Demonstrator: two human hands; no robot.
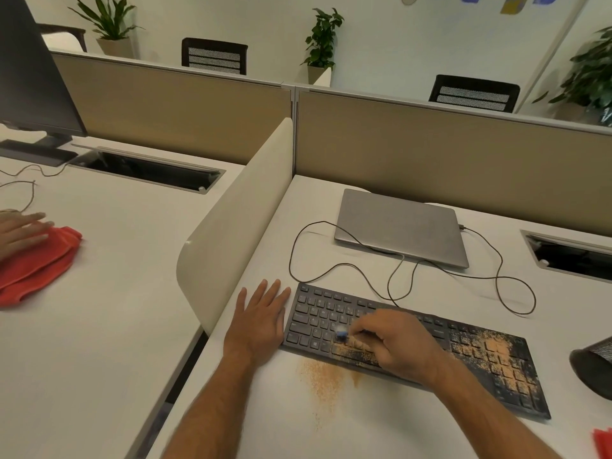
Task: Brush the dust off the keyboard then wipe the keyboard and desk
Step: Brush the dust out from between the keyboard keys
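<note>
Left hand (261, 313): lay flat on the table (381, 422), fingers spread straight, just beside the keyboard's left end, holding nothing.
Right hand (394, 346): curled over the keyboard's lower middle rows, pinched a small brush (344, 336); blurred.
Brush: blue-and-white near the fingertips, pale bristles down on the keys by the bottom row; exact shape too blurred to tell.
Keyboard (414, 346): black, set slantwise on the table, left half mostly clean, right end and number pad thick with orange-brown dust (493, 349).
Dust on table (323, 376): a scattered patch just in front of the keyboard's lower edge, touching it near the brush.
Cable (364, 276): looped across the table between keyboard and laptop.
Laptop (400, 226): grey, lid closed, behind the keyboard, apart from it.
Divider (238, 223): pale panel, left of the left hand.
Red cloth (36, 263): on the neighbouring table at far left, under another person's hand (20, 230).
Second red cloth (602, 442): only a corner seen at the lower right edge.
</note>
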